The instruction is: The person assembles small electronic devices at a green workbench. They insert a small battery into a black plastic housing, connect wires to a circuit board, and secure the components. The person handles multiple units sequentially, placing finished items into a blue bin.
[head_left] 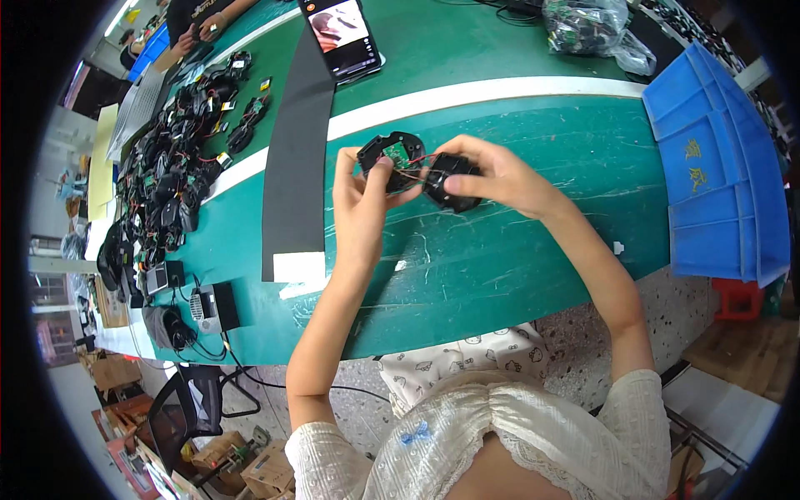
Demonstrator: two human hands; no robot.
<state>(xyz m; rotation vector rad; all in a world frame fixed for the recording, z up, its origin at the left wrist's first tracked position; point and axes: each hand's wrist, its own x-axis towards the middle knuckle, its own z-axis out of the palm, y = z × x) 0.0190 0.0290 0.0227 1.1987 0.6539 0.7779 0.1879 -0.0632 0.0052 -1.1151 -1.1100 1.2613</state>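
Note:
My left hand (362,196) is closed on a round black plastic housing (406,140) with a green circuit board (397,155) inside it. Its thumb rests against the board. In my right hand (497,177) is a second black housing half (450,185), gripped between thumb and fingers. Thin red and dark wires (416,161) run across the gap between the two parts. Both are held up over the green table mat (500,267), side by side and apart.
A long black strip (297,158) lies left of my hands, below a propped phone (342,42). Many black devices (158,183) are heaped at the left, near a small black box (214,308). A blue bin (717,167) stands right. Another person's hands (200,33) are far left.

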